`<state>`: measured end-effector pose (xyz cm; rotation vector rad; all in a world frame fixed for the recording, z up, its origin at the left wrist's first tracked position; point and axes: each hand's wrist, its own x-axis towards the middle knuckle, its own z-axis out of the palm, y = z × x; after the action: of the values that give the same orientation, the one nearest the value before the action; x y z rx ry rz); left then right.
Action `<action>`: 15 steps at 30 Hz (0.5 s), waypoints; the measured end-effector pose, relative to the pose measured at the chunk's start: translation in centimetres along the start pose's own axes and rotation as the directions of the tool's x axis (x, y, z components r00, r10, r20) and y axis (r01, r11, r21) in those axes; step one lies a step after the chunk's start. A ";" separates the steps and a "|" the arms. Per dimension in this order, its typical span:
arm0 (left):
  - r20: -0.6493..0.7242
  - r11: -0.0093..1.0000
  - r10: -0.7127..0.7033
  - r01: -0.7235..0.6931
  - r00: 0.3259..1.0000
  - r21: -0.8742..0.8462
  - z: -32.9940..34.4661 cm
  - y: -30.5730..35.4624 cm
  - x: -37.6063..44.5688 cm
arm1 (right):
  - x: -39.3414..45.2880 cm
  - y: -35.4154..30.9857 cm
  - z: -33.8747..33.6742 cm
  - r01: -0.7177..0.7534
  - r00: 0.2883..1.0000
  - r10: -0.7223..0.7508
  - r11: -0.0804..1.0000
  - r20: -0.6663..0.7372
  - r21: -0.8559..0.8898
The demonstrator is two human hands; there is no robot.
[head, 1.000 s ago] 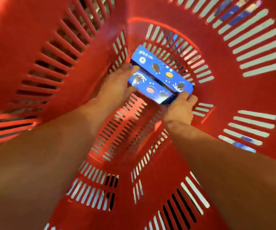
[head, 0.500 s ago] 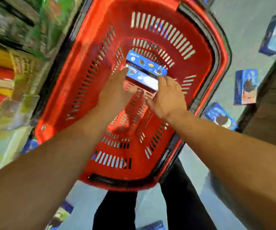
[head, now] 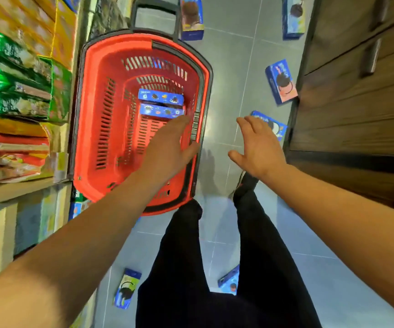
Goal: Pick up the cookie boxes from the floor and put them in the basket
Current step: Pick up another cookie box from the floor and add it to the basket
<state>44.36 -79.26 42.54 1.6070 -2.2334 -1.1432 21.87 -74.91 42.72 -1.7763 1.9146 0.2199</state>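
Red slotted plastic forms the basket, a deep tub with a dark rim, which is sitting on the grey tiled floor against the shelf on the person's left. Two flat blue cardboard cookie boxes in the basket are lying side by side on its bottom, towards the far end. The left hand is hovering over the basket's right edge, fingers spread wide and holding nothing. The right hand is hanging over the bare tiles just beside the basket, likewise splayed and empty. Six more cookie boxes on the floor are lying scattered: two near the far edge of view, two along the dark wooden cabinet, and two close to the person's black trouser legs. Shiny green, yellow and red packets are filling the shelf, somewhat blurred.
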 end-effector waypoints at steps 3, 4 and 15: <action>0.056 0.999 0.019 -0.021 0.998 0.033 2.0 3.7 1.5 | -1.9 4.3 -0.7 -0.061 0.998 0.062 0.997 -0.011 0.047; 0.068 0.999 0.014 -0.018 0.998 0.050 2.9 4.9 2.3 | -2.4 5.9 -0.9 -0.083 0.996 0.084 0.995 -0.012 0.062; 0.174 0.986 -0.003 -0.026 0.985 0.165 13.4 15.3 9.7 | -3.1 22.8 -2.6 -0.234 0.972 0.230 0.962 0.040 0.140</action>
<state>21.94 -79.12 40.46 1.6080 -2.5059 -1.1635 -0.76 -70.39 41.31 -1.4502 2.0656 0.1792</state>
